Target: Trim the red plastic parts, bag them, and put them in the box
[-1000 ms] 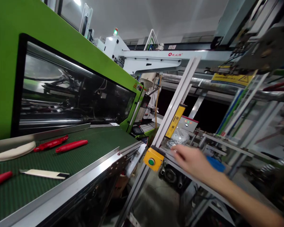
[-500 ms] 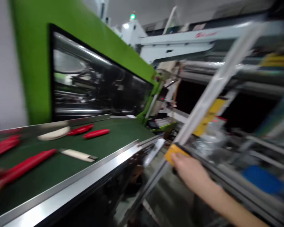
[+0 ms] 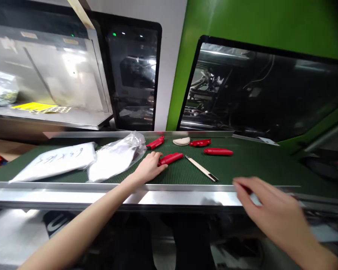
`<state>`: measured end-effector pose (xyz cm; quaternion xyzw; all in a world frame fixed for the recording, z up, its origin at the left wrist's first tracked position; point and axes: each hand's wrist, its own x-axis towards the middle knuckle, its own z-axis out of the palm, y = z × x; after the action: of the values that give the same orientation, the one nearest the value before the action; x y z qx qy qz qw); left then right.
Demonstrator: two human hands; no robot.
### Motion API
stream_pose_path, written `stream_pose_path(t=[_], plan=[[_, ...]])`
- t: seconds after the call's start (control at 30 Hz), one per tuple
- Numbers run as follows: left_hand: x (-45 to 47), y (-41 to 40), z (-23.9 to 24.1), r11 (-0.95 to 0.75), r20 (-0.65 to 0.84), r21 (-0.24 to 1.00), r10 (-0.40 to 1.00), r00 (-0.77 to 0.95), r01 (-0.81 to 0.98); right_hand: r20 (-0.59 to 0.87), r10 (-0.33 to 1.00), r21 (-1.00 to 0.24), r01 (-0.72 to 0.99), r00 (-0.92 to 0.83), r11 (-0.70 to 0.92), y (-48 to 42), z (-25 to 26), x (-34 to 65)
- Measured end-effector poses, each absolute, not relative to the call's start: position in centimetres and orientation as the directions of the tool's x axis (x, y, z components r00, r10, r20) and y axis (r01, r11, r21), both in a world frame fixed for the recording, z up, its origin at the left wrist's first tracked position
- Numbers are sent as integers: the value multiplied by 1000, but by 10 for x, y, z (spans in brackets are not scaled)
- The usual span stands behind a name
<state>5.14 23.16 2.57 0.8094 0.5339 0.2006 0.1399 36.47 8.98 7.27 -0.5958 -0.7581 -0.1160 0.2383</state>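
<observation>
My left hand (image 3: 150,167) is closed round the near end of a red plastic handle-shaped part (image 3: 172,158), which lies low over the green belt (image 3: 250,161). Just right of that part is a white-handled craft knife (image 3: 201,168), its thin blade pointing toward the red part. Over the belt's front rail, my right hand (image 3: 266,204) is slightly blurred, thumb and forefinger tips together with nothing visible between them. Behind the held part are another red part (image 3: 156,143), a cream half-round pad (image 3: 181,141) and a red piece (image 3: 200,143). A further red part (image 3: 218,151) lies to their right.
Two clear bags with white contents, one marked by hand (image 3: 56,159) and one crumpled (image 3: 115,159), lie on the belt's left. A metal rail (image 3: 169,188) runs along the front. Behind stands a green machine (image 3: 183,75) with a dark window. Yellow sheets (image 3: 39,107) rest on a metal shelf.
My view has swung left from the machine's end to face the belt. My right hand has let go of the yellow handle and is now over the rail. My left hand still holds a red part.
</observation>
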Motion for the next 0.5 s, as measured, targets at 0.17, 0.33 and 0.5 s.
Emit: stream_pose_path(t=[0.17,0.33,0.5], plan=[[59,237,35,-447,209,397,894,396,801,109,966,-155,956,-235,250,185,65,321],[90,246,30,-510,193,398,859,474,763,-16,974,-264,941,-224,212,205,39,325],[94,244,42,-474,324,508,879,350,719,16,982,-367,912,-188,181,199,37,328]])
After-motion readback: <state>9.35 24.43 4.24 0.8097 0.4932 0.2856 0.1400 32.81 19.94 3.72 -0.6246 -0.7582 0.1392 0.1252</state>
